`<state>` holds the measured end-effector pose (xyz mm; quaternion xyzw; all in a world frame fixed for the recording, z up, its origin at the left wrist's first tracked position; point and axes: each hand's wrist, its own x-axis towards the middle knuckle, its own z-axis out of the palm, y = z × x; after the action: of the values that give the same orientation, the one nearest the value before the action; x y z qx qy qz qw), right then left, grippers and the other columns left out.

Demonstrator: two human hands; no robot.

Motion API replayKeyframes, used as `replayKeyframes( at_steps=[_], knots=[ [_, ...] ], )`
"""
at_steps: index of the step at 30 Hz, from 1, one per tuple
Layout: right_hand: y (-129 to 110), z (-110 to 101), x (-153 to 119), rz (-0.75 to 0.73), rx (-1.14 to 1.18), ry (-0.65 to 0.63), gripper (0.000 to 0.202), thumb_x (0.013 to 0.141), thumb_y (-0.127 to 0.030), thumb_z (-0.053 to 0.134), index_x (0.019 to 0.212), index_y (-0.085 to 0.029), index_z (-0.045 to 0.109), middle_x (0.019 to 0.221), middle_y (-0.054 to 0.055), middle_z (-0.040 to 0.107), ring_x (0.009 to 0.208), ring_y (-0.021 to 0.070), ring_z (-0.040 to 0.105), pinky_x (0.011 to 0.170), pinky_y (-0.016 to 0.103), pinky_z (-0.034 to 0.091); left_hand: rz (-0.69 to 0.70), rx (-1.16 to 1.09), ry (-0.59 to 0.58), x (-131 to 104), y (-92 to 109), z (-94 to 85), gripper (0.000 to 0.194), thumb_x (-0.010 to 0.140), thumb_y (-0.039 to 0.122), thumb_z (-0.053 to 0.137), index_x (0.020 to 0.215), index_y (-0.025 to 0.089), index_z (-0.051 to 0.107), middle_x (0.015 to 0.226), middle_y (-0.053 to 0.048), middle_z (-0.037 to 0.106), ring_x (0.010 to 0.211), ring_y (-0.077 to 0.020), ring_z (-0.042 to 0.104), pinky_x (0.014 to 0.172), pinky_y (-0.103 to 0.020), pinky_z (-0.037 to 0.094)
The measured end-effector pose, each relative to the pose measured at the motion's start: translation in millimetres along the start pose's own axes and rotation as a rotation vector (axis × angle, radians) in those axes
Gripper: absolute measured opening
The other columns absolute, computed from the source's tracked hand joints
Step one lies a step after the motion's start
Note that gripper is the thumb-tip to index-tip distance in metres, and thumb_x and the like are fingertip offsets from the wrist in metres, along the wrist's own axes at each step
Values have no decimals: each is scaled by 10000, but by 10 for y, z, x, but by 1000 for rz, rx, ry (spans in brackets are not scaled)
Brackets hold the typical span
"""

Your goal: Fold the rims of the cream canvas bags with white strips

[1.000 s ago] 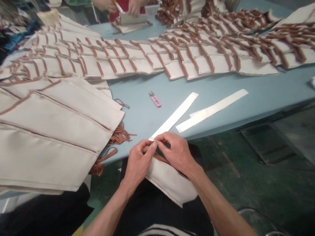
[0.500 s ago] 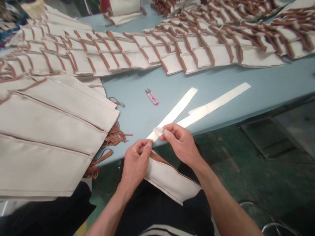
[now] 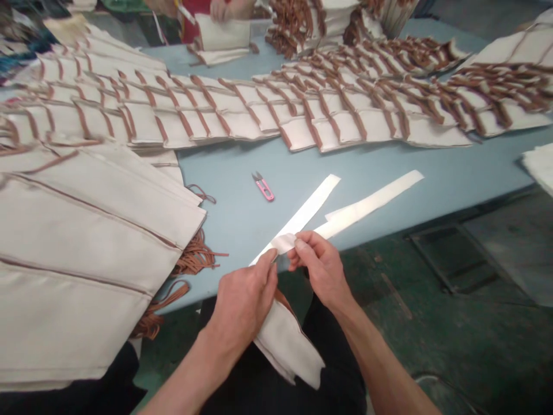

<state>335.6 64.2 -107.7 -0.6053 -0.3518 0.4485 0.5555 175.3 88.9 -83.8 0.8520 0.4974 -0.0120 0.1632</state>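
Observation:
My left hand (image 3: 244, 300) is closed, thumb against fingers, on a cream fabric piece (image 3: 287, 340) with brown edging that hangs down over my lap. A small whitish slip (image 3: 284, 243) spans the gap between my two hands; one end lies at my left thumb. Its other end is pinched between the thumb and fingers of my right hand (image 3: 322, 265). Whether the slip is paper, tape or cloth I cannot tell. Just beyond my hands, a long white strip (image 3: 313, 204) and a second white strip (image 3: 375, 199) lie on the blue table (image 3: 224, 173).
Pink thread snips (image 3: 263, 187) lie on the table. Cream panels (image 3: 86, 230) with brown cords (image 3: 196, 253) are stacked at the left. Rows of overlapping brown-edged cream pieces (image 3: 302, 135) cross the table behind. Another person's hand (image 3: 222, 8) is at the far side.
My right hand has drawn slightly away from the left, and more of the whitish slip shows between them. The fabric piece has turned to hang more steeply. The view has tilted up.

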Motion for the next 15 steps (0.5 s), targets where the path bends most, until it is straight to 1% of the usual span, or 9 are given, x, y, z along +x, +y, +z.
replayKeyframes(
  at_steps=[1, 3, 6, 9, 12, 14, 15],
  knots=[
    [-42, -11, 0, -11, -13, 7, 284, 897, -465, 623, 841, -189, 654, 679, 0, 693, 553, 136, 624, 569, 263, 545, 7, 36, -24, 54, 3, -4, 386, 1033, 267, 512, 1393, 241, 646, 816, -76, 831, 725, -277, 803, 575, -286, 433],
    [-159, -65, 23, -40, -46, 37, 253, 887, -434, 645, 833, -188, 662, 673, -11, 680, 552, 129, 605, 551, 249, 515, 19, 51, -33, 134, 6, -10, 357, 1038, 269, 526, 1365, 250, 669, 829, -82, 840, 737, -297, 811, 565, -289, 441],
    [-376, -224, 167, -86, -96, 124, 175, 875, -355, 679, 812, -193, 663, 634, -43, 637, 551, 112, 564, 537, 222, 460, 33, 79, -44, 181, 1, -8, 339, 1047, 274, 528, 1346, 235, 685, 867, -103, 847, 758, -316, 817, 570, -298, 463],
    [-568, -430, 462, -89, -107, 220, 138, 901, -277, 655, 794, -191, 644, 584, -61, 607, 485, 98, 513, 481, 210, 412, 43, 95, -49, 179, -9, 1, 337, 1051, 282, 529, 1342, 215, 684, 872, -114, 847, 788, -315, 821, 577, -291, 478],
    [-707, -608, 819, -55, -74, 279, 133, 932, -207, 641, 802, -181, 635, 571, -65, 593, 441, 91, 490, 419, 199, 371, 54, 100, -46, 170, -20, 9, 336, 1054, 284, 524, 1344, 212, 678, 870, -108, 848, 794, -304, 824, 580, -282, 487],
    [-784, -689, 1038, -19, -29, 294, 143, 969, -195, 641, 829, -165, 638, 639, -57, 607, 464, 80, 507, 417, 184, 375, 63, 98, -38, 168, -30, 18, 331, 1054, 281, 520, 1337, 216, 677, 878, -100, 849, 792, -302, 825, 575, -282, 490],
    [-821, -720, 1138, 6, -1, 296, 141, 992, -214, 643, 865, -154, 647, 699, -45, 628, 494, 78, 531, 437, 182, 405, 68, 96, -32, 167, -36, 24, 327, 1054, 279, 518, 1334, 219, 678, 877, -94, 850, 791, -301, 825, 571, -282, 491]
  ],
)
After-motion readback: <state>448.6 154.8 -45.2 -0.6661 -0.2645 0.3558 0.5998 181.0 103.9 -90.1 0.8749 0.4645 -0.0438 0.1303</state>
